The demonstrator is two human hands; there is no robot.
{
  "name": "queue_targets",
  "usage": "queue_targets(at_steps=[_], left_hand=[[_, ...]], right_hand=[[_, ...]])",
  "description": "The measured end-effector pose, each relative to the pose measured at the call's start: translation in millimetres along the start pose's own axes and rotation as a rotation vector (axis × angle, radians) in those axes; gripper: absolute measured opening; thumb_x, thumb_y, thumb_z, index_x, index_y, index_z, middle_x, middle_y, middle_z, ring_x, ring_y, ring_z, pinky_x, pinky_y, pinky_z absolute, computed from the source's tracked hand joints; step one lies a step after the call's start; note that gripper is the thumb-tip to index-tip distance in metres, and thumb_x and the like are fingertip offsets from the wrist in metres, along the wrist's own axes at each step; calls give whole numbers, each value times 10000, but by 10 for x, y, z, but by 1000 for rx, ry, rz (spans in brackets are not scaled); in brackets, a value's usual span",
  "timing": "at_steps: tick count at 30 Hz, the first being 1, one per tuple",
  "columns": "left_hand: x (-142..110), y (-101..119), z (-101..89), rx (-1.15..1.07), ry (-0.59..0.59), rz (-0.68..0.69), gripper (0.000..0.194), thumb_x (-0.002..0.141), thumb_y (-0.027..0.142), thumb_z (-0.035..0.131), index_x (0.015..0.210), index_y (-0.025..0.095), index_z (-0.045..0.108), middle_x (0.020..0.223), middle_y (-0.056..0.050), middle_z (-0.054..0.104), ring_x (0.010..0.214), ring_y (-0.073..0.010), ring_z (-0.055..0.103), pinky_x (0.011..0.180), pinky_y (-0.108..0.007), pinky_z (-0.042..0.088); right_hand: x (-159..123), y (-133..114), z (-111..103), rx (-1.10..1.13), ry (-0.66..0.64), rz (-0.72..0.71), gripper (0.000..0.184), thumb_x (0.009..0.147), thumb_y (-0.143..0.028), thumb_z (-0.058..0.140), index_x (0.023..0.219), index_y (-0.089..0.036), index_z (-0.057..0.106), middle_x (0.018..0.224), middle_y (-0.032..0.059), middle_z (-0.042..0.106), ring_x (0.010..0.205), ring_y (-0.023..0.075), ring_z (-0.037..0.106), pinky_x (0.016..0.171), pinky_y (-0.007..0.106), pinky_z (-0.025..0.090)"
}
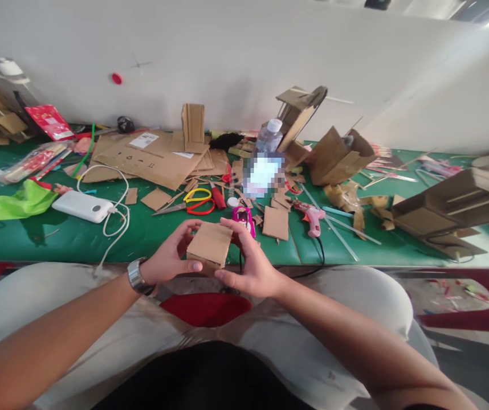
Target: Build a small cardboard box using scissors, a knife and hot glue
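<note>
A small cardboard box [209, 244] is held between both hands, just off the near edge of the green table. My left hand [172, 250], with a metal watch on its wrist, grips the box's left side, thumb on the front. On the opposite side my right hand [253, 262] closes around it, thumb at the lower front corner. The box's underside and far side are hidden. Beyond the hands lie yellow- and orange-handled scissors [199, 202] and a magenta item [243, 219]. A square cardboard piece [276, 222] and a pink hot glue gun [313, 219] are to the right.
A white power bank [82, 206] with a looping cable is at left, near green cloth [17, 202]. Flat cardboard [142, 159] lies at the back. A plastic bottle [268, 138], a blurred lit screen [263, 173] and cardboard structures [449, 210] stand farther right.
</note>
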State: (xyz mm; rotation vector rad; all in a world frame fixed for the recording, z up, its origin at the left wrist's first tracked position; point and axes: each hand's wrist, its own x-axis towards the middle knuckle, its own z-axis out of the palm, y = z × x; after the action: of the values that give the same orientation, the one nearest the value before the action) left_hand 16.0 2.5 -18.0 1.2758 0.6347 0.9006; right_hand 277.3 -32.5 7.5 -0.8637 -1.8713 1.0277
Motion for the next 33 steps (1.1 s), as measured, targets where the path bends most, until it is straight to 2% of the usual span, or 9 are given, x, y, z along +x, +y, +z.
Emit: queue_targets(at_steps=[5,9,13,17,19,22,25,31,33], left_hand=[[-17,7,56,-51,-21,-15,854,761,483,1054,1478,266,645,1446,-158,726,1319,-338,703,1039,-378,601],[-53,-6,65,-83,-16,-31,756,808,541,1009,1431,258,687,1381,-152,765,1224,-331,746,963,-371,630],[-62,-44,45,-75,-8,-28,781,804,497,1020,1460,248,676,1468,-164,731,1293,-349,721,1017,-392,619],[-46,-130,47,102,175,31,924,808,408,1030,1591,270,559,1679,-167,565,1501,-332,593,1169,-401,553],[-36,-170,54,209,272,68,873,847,410,1003,1580,274,549,1656,-160,568,1466,-301,615,1166,-401,564],[-17,-198,55,281,313,125,668,953,476,901,1501,260,586,1524,-149,665,1311,-274,715,1074,-405,632],[11,-199,31,310,336,163,552,1046,519,778,1490,246,596,1525,-158,695,1328,-288,737,1091,-434,647],[55,-211,-53,468,349,188,563,1180,531,487,1633,204,555,1651,-191,650,1485,-347,687,1213,-538,604],[62,-197,-85,569,328,211,611,1170,534,500,1674,190,530,1687,-203,616,1539,-374,639,1274,-599,549]], right_hand=[[9,13,36,134,26,30,963,929,-579,884,1657,-268,336,1626,216,541,1512,362,603,1226,532,563],[11,18,60,140,40,22,992,890,-609,924,1630,-278,353,1585,203,554,1467,352,632,1198,519,584],[0,24,65,78,54,15,986,888,-631,918,1621,-276,364,1567,197,565,1424,343,658,1176,506,600],[4,45,61,-124,164,-13,929,894,-611,923,1593,-261,419,1580,210,556,1482,374,597,1230,562,552],[11,63,64,-231,205,-14,914,891,-594,933,1582,-251,443,1571,218,554,1502,396,568,1248,603,531],[16,77,73,-319,204,7,900,905,-539,933,1599,-241,443,1588,229,526,1524,409,551,1260,630,523],[9,72,82,-335,169,12,785,973,-420,863,1609,-241,439,1617,230,484,1551,391,529,1242,605,555],[0,99,107,-315,66,37,654,1009,-258,757,1600,-231,479,1588,213,465,1519,345,546,1190,557,626],[9,123,110,-296,59,61,631,1010,-250,747,1593,-237,505,1567,199,476,1488,331,575,1163,542,653]])
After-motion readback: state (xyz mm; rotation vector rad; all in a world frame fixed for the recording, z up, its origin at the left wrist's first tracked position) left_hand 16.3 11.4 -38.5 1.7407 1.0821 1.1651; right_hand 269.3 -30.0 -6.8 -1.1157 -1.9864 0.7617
